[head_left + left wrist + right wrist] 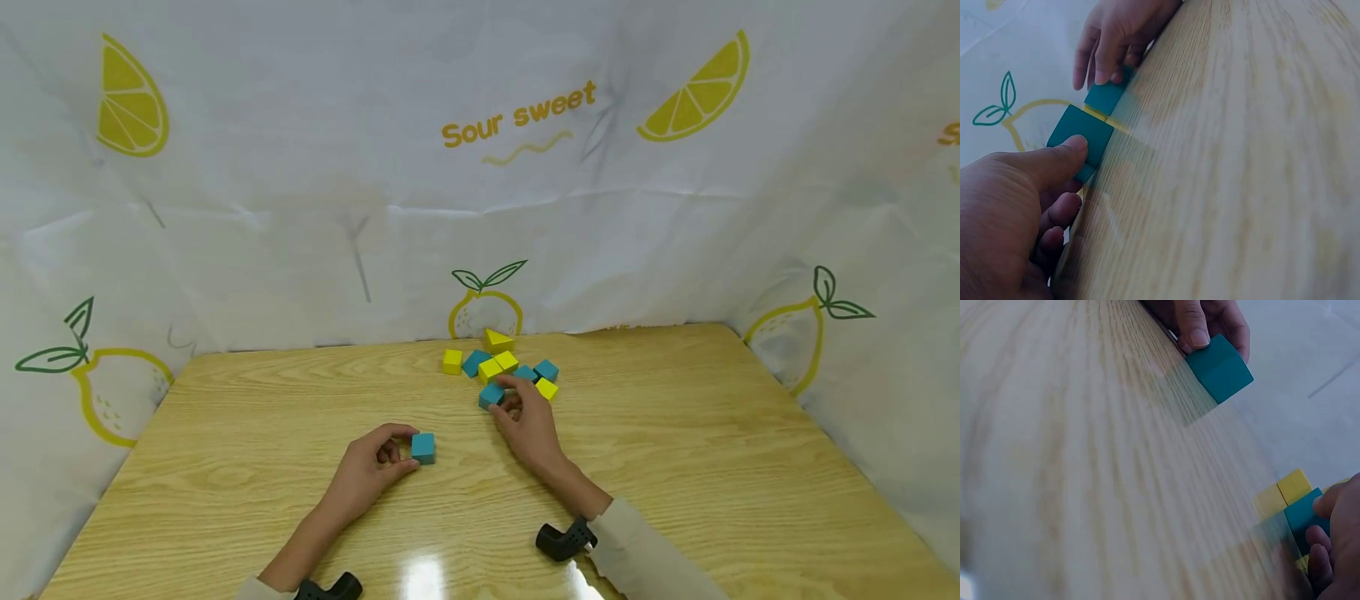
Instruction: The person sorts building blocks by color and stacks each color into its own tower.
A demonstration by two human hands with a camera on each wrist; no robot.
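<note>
My left hand (362,468) pinches a blue cube (423,448) between thumb and forefinger, on the table left of centre. In the left wrist view the thumb presses on the near face of this cube (1075,134). Farther off and to the right, my right hand (534,429) pinches a second blue cube (491,395) at the near edge of a cluster of blocks. The right wrist view has that cube (1305,515) partly hidden by the fingers, with a yellow block (1295,486) just behind it. Both cubes sit at the tabletop.
Behind the right hand lie several yellow and blue blocks, among them a yellow triangular block (498,340), a yellow cube (452,362) off to the left and a blue block (547,370) on the right. A white lemon-print cloth (300,275) hangs behind the wooden table (247,433).
</note>
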